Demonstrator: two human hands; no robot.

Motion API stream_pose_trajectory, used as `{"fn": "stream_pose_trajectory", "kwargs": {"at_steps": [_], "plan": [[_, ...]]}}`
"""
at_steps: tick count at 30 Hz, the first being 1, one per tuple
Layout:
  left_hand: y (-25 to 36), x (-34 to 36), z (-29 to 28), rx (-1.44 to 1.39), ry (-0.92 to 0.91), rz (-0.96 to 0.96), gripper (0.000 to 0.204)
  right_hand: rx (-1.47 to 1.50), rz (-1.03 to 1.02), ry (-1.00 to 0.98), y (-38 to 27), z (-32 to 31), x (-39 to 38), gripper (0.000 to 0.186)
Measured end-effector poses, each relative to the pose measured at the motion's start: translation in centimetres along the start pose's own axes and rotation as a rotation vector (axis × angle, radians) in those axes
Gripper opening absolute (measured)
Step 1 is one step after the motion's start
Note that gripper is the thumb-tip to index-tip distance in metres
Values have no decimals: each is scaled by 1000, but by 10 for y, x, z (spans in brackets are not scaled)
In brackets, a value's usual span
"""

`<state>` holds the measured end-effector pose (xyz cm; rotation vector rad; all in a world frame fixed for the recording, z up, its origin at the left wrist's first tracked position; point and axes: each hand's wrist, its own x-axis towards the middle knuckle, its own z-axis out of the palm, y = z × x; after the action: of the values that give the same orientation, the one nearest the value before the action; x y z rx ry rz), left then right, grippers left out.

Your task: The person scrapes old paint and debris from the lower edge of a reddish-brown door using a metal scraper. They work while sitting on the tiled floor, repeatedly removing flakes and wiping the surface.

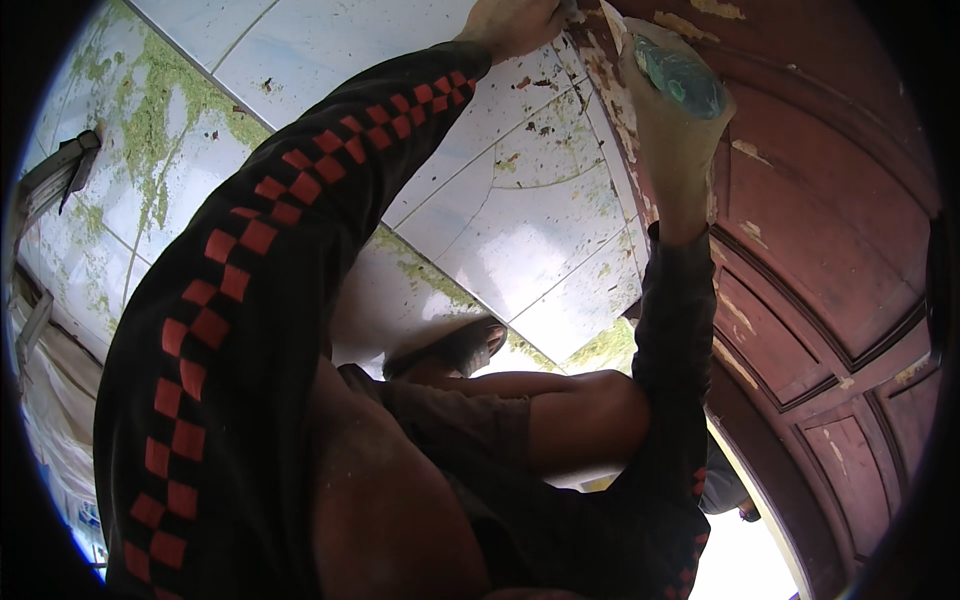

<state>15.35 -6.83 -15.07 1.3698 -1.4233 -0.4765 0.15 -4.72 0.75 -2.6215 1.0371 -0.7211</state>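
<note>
- White floor tiles (560, 225), specked with debris: left of the panelled reddish-brown door (815, 210).
- Left hand (515, 25): just left of the door's edge; grip can't be told.
- Right hand (668, 90): over that flaking edge, near a pale piece (613, 18); grip unclear. Light, even strokes would probably spare the surface.
- Door panels: rightmost, patchily chipped.

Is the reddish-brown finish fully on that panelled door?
No, it's broken up: pale, ragged patches show across the reddish-brown panelled door. Whether they're bare wood or filler, I cannot tell.
</note>
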Motion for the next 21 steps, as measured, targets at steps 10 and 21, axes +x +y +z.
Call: {"fn": "stream_pose_trajectory", "kwargs": {"at_steps": [10, 21], "plan": [[0, 0, -1, -2, -15, -9, 62, -2, 114, -15, -14, 8, 4, 22], [-2, 0, 0, -12, -13, -1, 61, 38, 76, -50, 0, 21, -1, 28]]}}
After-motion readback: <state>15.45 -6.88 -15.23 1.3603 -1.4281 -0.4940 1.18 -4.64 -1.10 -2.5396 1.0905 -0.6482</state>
